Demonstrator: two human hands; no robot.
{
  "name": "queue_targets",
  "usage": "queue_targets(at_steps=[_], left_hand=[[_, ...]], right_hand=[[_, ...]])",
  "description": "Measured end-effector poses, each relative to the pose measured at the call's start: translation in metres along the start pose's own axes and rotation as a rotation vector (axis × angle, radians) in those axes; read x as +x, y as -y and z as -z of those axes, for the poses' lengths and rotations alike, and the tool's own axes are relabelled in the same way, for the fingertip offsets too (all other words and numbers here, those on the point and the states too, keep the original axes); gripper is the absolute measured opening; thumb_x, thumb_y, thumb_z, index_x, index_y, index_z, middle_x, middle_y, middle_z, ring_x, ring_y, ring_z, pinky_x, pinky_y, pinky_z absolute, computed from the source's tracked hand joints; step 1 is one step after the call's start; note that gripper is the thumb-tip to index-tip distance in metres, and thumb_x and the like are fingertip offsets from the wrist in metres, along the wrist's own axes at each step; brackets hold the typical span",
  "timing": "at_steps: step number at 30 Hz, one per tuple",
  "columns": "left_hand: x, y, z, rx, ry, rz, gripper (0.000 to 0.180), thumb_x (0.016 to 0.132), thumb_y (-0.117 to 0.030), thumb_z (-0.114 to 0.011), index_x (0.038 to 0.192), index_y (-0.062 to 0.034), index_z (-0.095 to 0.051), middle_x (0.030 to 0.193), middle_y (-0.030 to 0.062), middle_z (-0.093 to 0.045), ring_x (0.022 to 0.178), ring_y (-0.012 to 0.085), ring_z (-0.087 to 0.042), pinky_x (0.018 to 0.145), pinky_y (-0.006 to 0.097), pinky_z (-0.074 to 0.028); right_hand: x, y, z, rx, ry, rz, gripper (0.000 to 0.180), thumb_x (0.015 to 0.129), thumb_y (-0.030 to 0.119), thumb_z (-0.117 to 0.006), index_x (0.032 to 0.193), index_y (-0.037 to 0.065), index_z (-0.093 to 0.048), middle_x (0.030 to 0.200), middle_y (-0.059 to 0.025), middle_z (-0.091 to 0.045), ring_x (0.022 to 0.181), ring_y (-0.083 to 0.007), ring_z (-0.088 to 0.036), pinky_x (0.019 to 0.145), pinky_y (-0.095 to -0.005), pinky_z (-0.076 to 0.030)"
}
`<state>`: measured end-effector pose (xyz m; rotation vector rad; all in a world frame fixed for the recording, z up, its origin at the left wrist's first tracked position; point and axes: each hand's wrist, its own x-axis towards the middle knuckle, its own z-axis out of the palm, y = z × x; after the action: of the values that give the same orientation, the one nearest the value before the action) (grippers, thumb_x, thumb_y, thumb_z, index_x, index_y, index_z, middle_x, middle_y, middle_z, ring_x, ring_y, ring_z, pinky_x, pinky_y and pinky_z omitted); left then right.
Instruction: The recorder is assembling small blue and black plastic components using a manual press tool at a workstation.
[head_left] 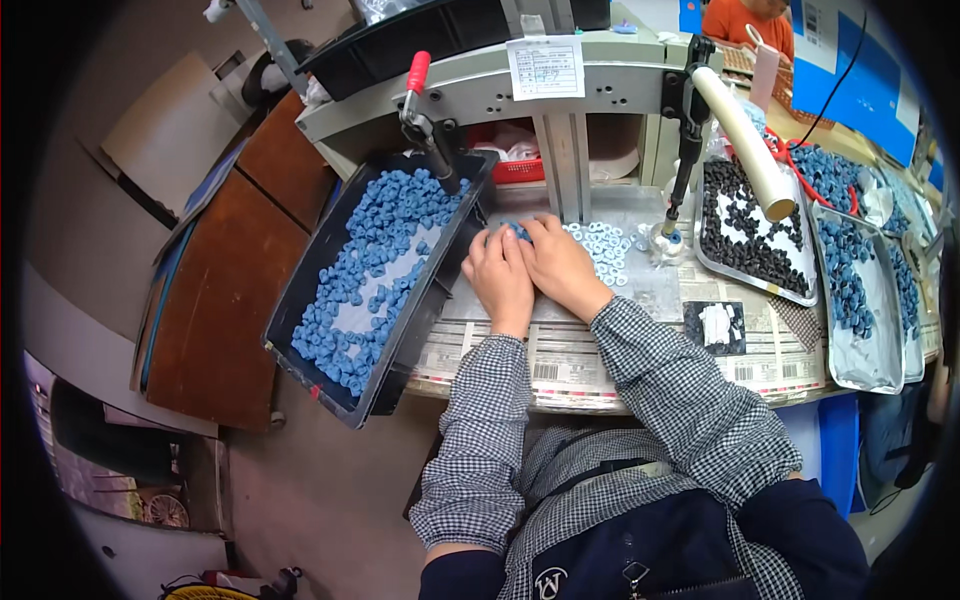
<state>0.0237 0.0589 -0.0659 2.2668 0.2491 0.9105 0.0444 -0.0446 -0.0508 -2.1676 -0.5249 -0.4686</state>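
Note:
My left hand (pixel 497 278) and my right hand (pixel 560 262) meet over the metal work plate, beside the black bin. Their fingers are curled together around a small blue part (pixel 517 231), which shows between the fingertips and is mostly hidden. Just right of my right hand, many small pale rings (pixel 603 250) lie in rows on the plate. On my left, the long black bin (pixel 400 368) holds a heap of rounded blue parts (pixel 345 275) over a white sheet.
A red-handled toggle clamp (pixel 418 75) rises behind the bin. Right of the rings stand a black press rod (pixel 688 150) and a cream hose (pixel 745 140). Trays with black pieces (pixel 735 215) and blue pieces (pixel 848 270) sit further right. Another person (pixel 750 25) is at the back.

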Motion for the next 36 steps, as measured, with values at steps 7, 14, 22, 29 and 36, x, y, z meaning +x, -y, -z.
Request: queue_targets(at_steps=[7, 14, 22, 29, 36], left_hand=[[0.004, 0.014, 0.004, -0.043, 0.028, -0.027, 0.04, 0.106, -0.037, -0.045, 0.125, -0.0112, -0.069, 0.14, 0.0148, -0.059, 0.133, 0.0351, -0.05, 0.115, 0.053, -0.026], [0.005, -0.032, 0.095, -0.362, 0.101, -0.215, 0.03, 0.099, -0.018, -0.061, 0.124, -0.0022, -0.066, 0.139, 0.0211, -0.057, 0.132, 0.0379, -0.051, 0.112, 0.042, -0.038], [0.068, 0.035, 0.257, 0.103, 0.458, -0.046, 0.056, 0.089, -0.028, -0.076, 0.134, -0.0007, -0.058, 0.132, 0.0185, -0.06, 0.121, 0.0295, -0.058, 0.105, 0.039, -0.044], [0.09, 0.074, 0.251, 0.219, 0.929, 0.418, 0.107, 0.073, -0.05, -0.086, 0.153, -0.0009, -0.034, 0.138, 0.0327, -0.051, 0.131, 0.0389, -0.052, 0.107, 0.045, -0.044], [0.074, 0.116, 0.213, 0.452, 0.954, 0.21, 0.112, 0.071, -0.047, -0.085, 0.154, 0.0029, -0.029, 0.148, 0.0321, -0.044, 0.141, 0.0405, -0.042, 0.114, 0.04, -0.037]], right_hand=[[0.009, 0.0, 0.006, -0.142, 0.13, 0.064, 0.036, 0.095, 0.018, -0.057, 0.129, 0.005, -0.061, 0.137, -0.0246, -0.055, 0.104, -0.0419, -0.067, 0.09, -0.0467, -0.055], [0.014, 0.007, 0.025, -0.275, 0.216, 0.146, 0.039, 0.088, 0.007, -0.058, 0.126, 0.005, -0.064, 0.139, -0.028, -0.055, 0.103, -0.0396, -0.069, 0.089, -0.0449, -0.056], [0.049, 0.105, 0.025, 0.121, 0.178, 0.491, 0.021, 0.088, 0.015, -0.067, 0.106, 0.005, -0.071, 0.101, -0.0141, -0.067, 0.1, -0.0346, -0.065, 0.085, -0.0447, -0.053], [0.116, 0.138, -0.086, -0.36, 0.849, 0.543, 0.034, 0.081, 0.025, -0.077, 0.108, 0.005, -0.075, 0.105, -0.0145, -0.074, 0.1, -0.0342, -0.07, 0.082, -0.0448, -0.057], [0.121, 0.128, -0.137, -0.446, 1.231, 0.435, 0.055, 0.075, 0.033, -0.084, 0.121, 0.004, -0.073, 0.114, -0.0141, -0.074, 0.103, -0.0298, -0.072, 0.084, -0.044, -0.057]])
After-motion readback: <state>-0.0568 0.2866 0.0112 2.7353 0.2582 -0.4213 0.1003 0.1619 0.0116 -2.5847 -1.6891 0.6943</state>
